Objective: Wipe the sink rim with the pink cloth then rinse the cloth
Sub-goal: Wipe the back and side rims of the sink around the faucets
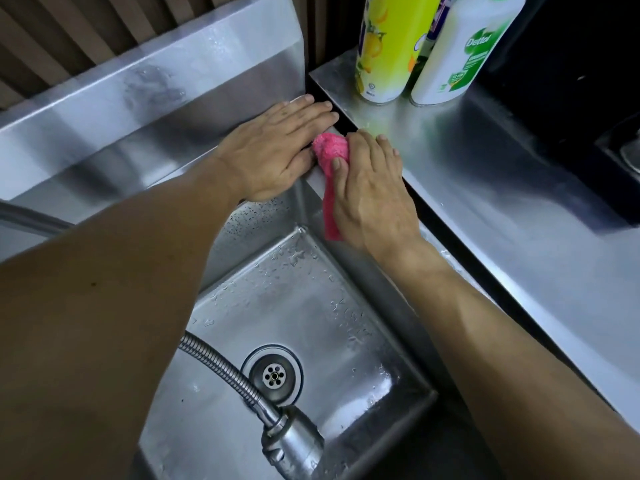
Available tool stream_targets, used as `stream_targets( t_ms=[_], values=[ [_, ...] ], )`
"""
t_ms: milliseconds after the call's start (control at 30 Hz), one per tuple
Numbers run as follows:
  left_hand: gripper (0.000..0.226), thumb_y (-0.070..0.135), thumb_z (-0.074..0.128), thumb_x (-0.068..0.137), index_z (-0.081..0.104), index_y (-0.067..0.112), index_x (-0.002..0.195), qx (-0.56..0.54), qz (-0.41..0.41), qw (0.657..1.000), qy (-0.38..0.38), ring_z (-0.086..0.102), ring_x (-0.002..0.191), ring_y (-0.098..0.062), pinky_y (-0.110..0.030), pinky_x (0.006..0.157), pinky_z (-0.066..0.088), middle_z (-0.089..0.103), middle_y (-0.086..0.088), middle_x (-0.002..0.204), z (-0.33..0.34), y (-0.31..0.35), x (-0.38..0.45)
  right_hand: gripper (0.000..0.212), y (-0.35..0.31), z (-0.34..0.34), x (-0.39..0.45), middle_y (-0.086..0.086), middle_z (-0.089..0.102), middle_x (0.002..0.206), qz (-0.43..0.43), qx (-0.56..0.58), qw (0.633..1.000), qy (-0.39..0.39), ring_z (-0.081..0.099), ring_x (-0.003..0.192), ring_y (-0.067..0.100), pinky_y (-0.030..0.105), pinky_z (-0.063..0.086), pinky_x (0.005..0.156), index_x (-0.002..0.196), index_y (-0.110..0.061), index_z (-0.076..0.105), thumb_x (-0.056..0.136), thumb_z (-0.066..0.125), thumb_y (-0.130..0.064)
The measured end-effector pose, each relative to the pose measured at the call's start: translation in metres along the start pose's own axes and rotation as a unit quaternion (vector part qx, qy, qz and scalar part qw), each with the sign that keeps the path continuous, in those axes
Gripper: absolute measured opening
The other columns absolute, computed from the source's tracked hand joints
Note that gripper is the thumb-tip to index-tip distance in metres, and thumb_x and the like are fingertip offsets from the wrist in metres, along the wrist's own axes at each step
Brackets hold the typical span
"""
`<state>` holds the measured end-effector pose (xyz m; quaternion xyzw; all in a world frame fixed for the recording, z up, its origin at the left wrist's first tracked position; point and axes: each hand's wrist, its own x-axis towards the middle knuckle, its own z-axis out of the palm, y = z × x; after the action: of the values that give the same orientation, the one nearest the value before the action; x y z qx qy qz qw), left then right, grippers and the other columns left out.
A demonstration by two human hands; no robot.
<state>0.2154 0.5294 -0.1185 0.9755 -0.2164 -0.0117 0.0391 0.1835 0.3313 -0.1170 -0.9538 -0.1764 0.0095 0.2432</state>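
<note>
The pink cloth (329, 157) is bunched on the far right corner of the steel sink rim (446, 258), with a strip of it hanging down the inner wall. My right hand (370, 192) presses on the cloth, thumb and fingers closed around it. My left hand (277, 147) lies flat on the back rim right beside the cloth, fingers together and holding nothing. The sink basin (294, 306) below is wet with droplets, and the drain (273, 375) sits near its middle.
A flexible metal faucet hose with a spray head (291, 441) reaches over the basin at the front. A yellow bottle (391, 46) and a white bottle (460, 50) stand on the steel counter (502, 174) to the right. A steel backsplash (138, 91) rises behind.
</note>
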Motion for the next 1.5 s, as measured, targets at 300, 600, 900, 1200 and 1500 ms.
stream_targets(
  t_ms=[300, 600, 900, 1200, 1500],
  values=[
    [0.062, 0.044, 0.019, 0.105, 0.022, 0.019, 0.163, -0.02, -0.007, 1.0, 0.007, 0.013, 0.158, -0.018, -0.037, 0.129, 0.011, 0.021, -0.001, 0.17, 0.0, 0.0, 0.001, 0.064, 0.025, -0.023, -0.001, 0.013, 0.016, 0.173, -0.165, 0.02, 0.982, -0.088, 0.009, 0.161, 0.02, 0.034, 0.006, 0.132, 0.165, -0.006, 0.017, 0.112, 0.037, -0.036],
    [0.061, 0.044, 0.017, 0.106, 0.019, 0.025, 0.163, -0.009, -0.002, 1.0, -0.005, 0.01, 0.158, -0.018, -0.034, 0.128, 0.006, 0.017, 0.002, 0.171, -0.002, 0.001, 0.0, 0.052, 0.021, -0.011, 0.002, 0.019, 0.044, 0.154, -0.184, -0.018, 0.983, 0.005, 0.042, 0.143, 0.033, 0.044, 0.032, 0.122, 0.155, 0.003, 0.034, 0.112, 0.035, -0.025],
    [0.06, 0.042, 0.019, 0.107, 0.019, 0.024, 0.163, -0.016, -0.008, 1.0, -0.011, 0.007, 0.158, -0.016, -0.029, 0.127, 0.001, 0.015, 0.002, 0.171, -0.004, 0.002, 0.0, 0.048, 0.006, 0.006, 0.007, 0.017, 0.054, 0.138, -0.128, -0.088, 0.987, 0.046, 0.053, 0.119, 0.036, 0.045, 0.041, 0.106, 0.147, 0.002, 0.046, 0.106, 0.031, -0.02],
    [0.06, 0.043, 0.016, 0.107, 0.016, 0.021, 0.163, -0.009, -0.003, 1.0, -0.007, 0.01, 0.158, -0.021, -0.042, 0.128, 0.011, 0.018, -0.003, 0.171, -0.004, 0.003, -0.002, 0.067, 0.035, -0.038, -0.099, 0.022, 0.039, 0.155, -0.068, -0.081, 0.994, -0.011, 0.038, 0.143, 0.038, 0.049, 0.028, 0.123, 0.157, 0.004, 0.029, 0.106, 0.047, -0.035],
    [0.061, 0.044, 0.017, 0.107, 0.019, 0.021, 0.163, -0.004, -0.006, 1.0, 0.0, 0.013, 0.158, -0.022, -0.043, 0.128, 0.014, 0.021, -0.003, 0.17, -0.003, 0.002, 0.0, 0.088, 0.037, -0.036, -0.056, 0.013, -0.009, 0.174, -0.118, -0.11, 0.984, -0.07, -0.014, 0.161, 0.029, 0.041, -0.007, 0.131, 0.165, -0.005, 0.0, 0.104, 0.031, -0.059]
  ],
)
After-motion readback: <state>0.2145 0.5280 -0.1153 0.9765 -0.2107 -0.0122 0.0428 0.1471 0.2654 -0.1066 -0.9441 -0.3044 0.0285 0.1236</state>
